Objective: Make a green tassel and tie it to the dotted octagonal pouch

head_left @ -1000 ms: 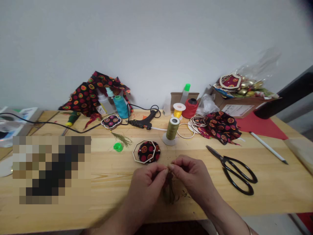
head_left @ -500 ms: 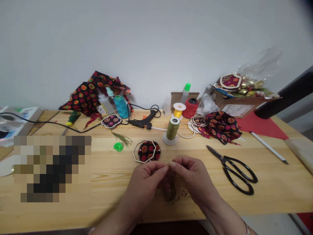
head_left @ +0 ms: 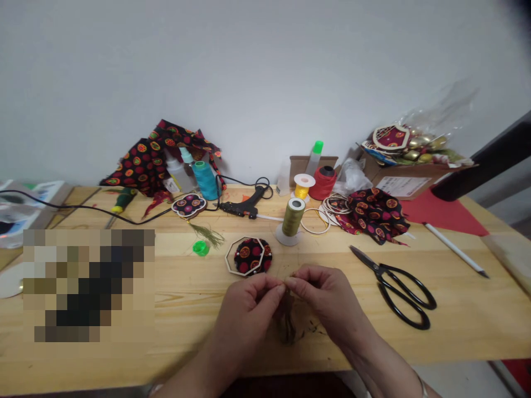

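My left hand and my right hand meet fingertip to fingertip, low in the middle of the head view. Each pinches with thumb and forefinger at fine thread, mostly hidden by the fingers. A loop of dark olive thread strands hangs below them, with short clippings on the table beside it. Just beyond stands an olive thread spool. A pale octagonal frame overlaps a round, dark patterned fabric piece ahead of my left hand. Black-handled scissors lie to the right of my right hand.
A glue gun with its cord, a teal thread cone, a red thread cone and patterned cloth line the back. A green cap sits left, a white pen right. A pixelated patch covers the left front.
My fingertips have shifted slightly, staying pinched together. The strands beneath them show more plainly now. Everything else on the table stays put.
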`<state>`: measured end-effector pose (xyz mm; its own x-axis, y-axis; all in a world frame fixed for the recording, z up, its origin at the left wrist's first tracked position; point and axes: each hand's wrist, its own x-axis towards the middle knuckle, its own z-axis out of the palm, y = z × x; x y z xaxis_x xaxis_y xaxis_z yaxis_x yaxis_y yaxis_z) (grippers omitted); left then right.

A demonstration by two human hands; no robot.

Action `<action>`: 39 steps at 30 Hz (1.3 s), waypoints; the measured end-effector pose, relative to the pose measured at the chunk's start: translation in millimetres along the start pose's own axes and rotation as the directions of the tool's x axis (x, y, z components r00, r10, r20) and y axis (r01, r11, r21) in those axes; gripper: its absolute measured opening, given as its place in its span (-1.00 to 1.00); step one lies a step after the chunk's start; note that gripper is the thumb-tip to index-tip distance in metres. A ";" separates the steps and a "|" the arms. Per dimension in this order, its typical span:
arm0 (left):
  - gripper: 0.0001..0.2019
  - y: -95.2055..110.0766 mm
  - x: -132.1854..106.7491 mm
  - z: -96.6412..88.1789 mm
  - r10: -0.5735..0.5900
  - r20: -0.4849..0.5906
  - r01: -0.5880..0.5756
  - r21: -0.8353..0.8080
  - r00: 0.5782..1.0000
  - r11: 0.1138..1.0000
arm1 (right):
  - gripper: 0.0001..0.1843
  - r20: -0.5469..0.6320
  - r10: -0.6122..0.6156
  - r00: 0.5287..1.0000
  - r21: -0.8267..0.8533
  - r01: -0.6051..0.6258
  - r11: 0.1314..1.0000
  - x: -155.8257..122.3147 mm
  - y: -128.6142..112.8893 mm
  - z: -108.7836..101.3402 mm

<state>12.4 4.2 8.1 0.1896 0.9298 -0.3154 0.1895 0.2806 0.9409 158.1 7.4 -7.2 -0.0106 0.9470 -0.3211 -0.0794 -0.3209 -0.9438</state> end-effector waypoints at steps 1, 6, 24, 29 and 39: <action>-0.79 0.0 -0.3 0.0 0.007 -0.001 -0.007 0.018 1.000 1.000 | -0.80 0.003 0.006 1.000 0.001 -0.006 1.000 0.0 -0.9 -0.3; -0.76 1.7 -1.6 -0.8 0.028 0.009 -0.029 0.070 1.000 0.997 | -0.82 0.010 0.023 1.000 0.001 -0.023 1.000 -0.4 -6.0 -0.6; -0.82 -1.7 2.7 -2.4 -0.133 0.163 0.192 -0.437 0.978 0.879 | -0.74 0.011 -0.028 1.000 0.144 0.026 0.989 0.3 2.5 6.0; -0.81 -2.9 3.8 -3.2 -0.129 0.157 0.186 -0.441 0.979 0.878 | -0.73 0.021 -0.007 1.000 0.157 0.003 0.988 0.4 1.8 7.7; -0.80 -1.3 3.4 -5.8 -0.095 0.122 0.134 -0.370 0.988 0.919 | -0.72 0.024 0.024 0.999 0.173 -0.028 0.985 -0.6 4.0 9.2</action>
<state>7.2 8.5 6.5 0.2868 0.8631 -0.4158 -0.1570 0.4705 0.8683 148.6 5.7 -10.1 -0.0369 0.9392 -0.3415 -0.2503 -0.3395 -0.9067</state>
